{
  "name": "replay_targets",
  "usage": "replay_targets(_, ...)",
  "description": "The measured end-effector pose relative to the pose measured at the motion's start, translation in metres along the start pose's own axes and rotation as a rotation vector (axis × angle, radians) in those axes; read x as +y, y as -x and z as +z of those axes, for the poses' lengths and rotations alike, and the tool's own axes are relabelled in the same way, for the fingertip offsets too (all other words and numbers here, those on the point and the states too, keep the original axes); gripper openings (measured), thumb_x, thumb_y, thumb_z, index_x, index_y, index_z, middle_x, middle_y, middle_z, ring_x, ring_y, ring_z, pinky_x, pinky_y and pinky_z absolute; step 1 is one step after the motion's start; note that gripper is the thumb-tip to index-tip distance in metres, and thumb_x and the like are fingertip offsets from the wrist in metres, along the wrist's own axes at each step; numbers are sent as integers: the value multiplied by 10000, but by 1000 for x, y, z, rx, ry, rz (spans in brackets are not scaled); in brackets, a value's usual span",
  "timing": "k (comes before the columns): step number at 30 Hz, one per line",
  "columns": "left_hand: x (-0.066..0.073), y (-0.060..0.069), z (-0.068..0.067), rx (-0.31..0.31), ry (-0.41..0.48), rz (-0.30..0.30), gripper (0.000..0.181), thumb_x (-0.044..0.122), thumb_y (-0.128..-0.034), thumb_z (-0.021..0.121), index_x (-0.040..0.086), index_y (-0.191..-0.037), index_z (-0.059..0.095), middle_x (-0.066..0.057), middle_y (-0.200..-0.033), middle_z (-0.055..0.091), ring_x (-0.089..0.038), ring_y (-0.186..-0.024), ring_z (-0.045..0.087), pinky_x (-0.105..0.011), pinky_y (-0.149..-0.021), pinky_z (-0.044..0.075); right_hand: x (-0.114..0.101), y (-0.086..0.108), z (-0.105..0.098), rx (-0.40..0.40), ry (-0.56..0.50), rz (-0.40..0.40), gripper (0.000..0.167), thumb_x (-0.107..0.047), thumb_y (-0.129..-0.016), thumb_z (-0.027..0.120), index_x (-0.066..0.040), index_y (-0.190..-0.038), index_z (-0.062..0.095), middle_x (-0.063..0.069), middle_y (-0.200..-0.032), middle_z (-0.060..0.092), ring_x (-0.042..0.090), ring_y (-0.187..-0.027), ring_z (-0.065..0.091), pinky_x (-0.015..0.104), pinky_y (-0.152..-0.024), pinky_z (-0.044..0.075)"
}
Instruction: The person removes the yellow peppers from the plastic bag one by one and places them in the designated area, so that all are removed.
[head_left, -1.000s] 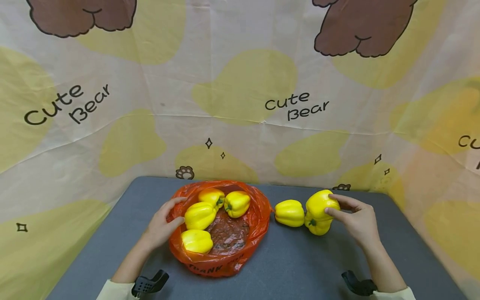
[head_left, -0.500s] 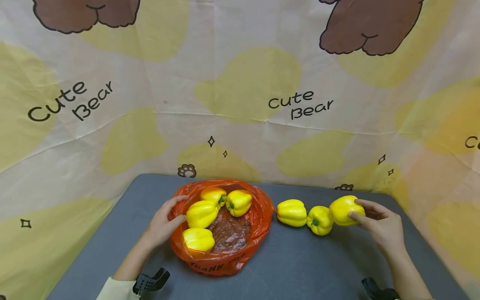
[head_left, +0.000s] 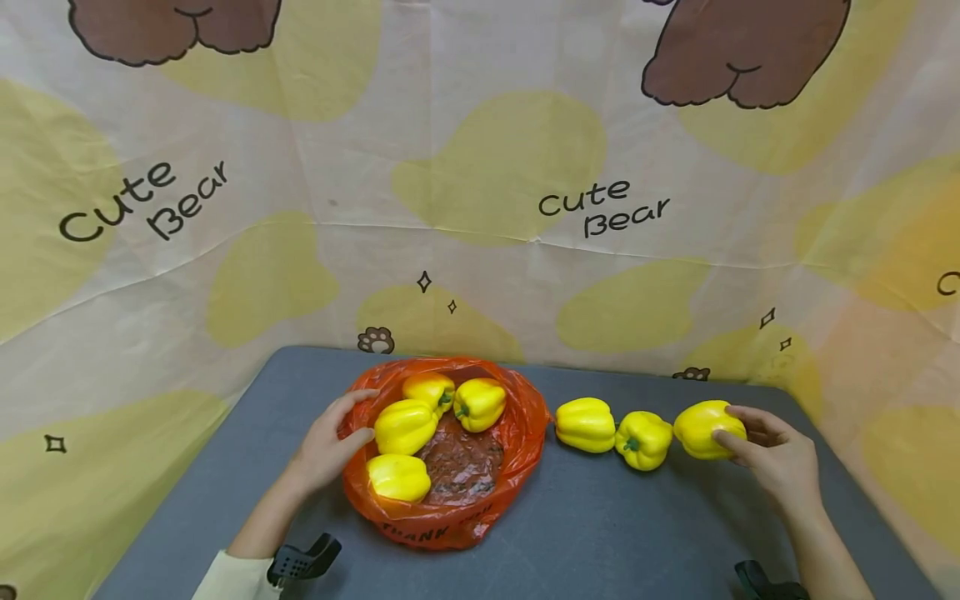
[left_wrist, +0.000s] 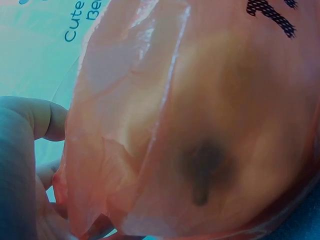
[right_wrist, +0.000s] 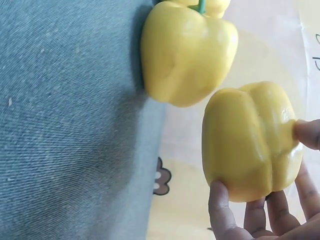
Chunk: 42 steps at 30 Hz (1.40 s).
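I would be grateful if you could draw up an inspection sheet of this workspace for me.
Surface: blue-grey table with a fine-textured top.
Job's things: open red bag with four yellow peppers inside; two more lie in a row on the table to its right; a seventh, the held pepper, is at the end of that row.
Clutter: nothing seen.
Hands: left hand holds the bag's rim; right hand grips the held pepper between thumb and fingers.
Cables: nothing seen.
Surroundings: pale backdrop behind the table, printed with bears, yellow patches and "Cute Bear".
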<state>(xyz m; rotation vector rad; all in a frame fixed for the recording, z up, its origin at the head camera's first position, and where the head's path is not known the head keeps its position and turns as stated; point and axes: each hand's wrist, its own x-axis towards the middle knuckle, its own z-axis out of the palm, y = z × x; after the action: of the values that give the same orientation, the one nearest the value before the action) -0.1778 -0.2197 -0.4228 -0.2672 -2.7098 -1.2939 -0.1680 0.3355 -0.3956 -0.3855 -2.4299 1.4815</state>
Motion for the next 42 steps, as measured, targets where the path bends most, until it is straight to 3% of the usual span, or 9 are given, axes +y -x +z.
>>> replay_targets(11, 2, 0, -3, 7, 14, 5, 467, 131, -908, 576, 118, -1366, 483, -212, -1458, 403, -422, -1280, 437, -604, -967, 447, 13, -6, 4, 14, 73, -22, 479, -316, -803, 773, -70, -1187, 628, -347, -806, 534, -94, -701, 570, 269, -558, 556)
replay_targets(19, 0, 0, -2, 7, 17, 1, 470, 125, -902, 582, 125, -1362, 484, -210, -1448, 412, -418, -1264, 456, -585, -951, 469, 27, -10, 6, 4, 79, -31, 424, -284, -806, 773, -85, -1155, 637, -358, -807, 529, -118, -707, 554, 270, -535, 547)
replay_targets(28, 0, 0, -2, 2, 12, -6, 473, 130, -905, 574, 124, -1368, 479, -205, -1470, 392, -427, -1295, 426, -603, -969, 447, 32, -12, 11, 3, 114, -9, 481, -288, -809, 768, -29, -1179, 603, -358, -784, 503, -103, -685, 540, 276, -547, 551)
replay_targets(42, 1, 0, -1, -4, 7, -32, 482, 139, -901, 572, 125, -1372, 472, -203, -1482, 372, -429, -1297, 417, -603, -963, 451, 38, -14, 13, -11, 26, -11, 349, -132, -848, 708, -1, -1156, 609, -251, -793, 546, -91, -701, 572, 237, -583, 568)
